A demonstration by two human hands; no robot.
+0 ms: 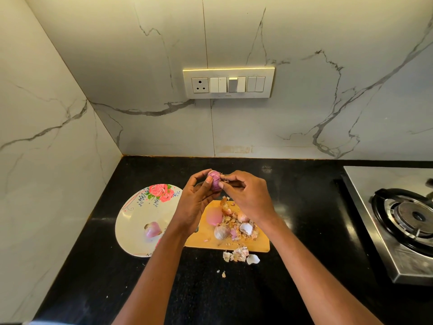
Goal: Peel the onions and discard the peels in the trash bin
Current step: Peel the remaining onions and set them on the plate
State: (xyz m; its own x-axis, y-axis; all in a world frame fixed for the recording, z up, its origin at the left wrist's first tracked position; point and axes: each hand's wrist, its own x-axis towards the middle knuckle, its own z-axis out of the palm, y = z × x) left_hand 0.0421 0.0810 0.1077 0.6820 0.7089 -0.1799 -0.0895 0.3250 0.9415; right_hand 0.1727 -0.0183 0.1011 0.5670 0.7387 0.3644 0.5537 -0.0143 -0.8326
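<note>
Both hands raised over the board point(257, 242): left hand point(195, 202) cups the onion point(214, 180), right hand point(248, 195) pinches its peel (fingertip grip).

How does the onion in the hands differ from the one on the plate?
The held onion is up in the air, gripped by the left hand while the right hand pinches at its skin; the plate onion lies untouched on the floral plate. The held one is streaky and dull, the plate one smooth and glossy. Both are small and purple-pink.
</note>
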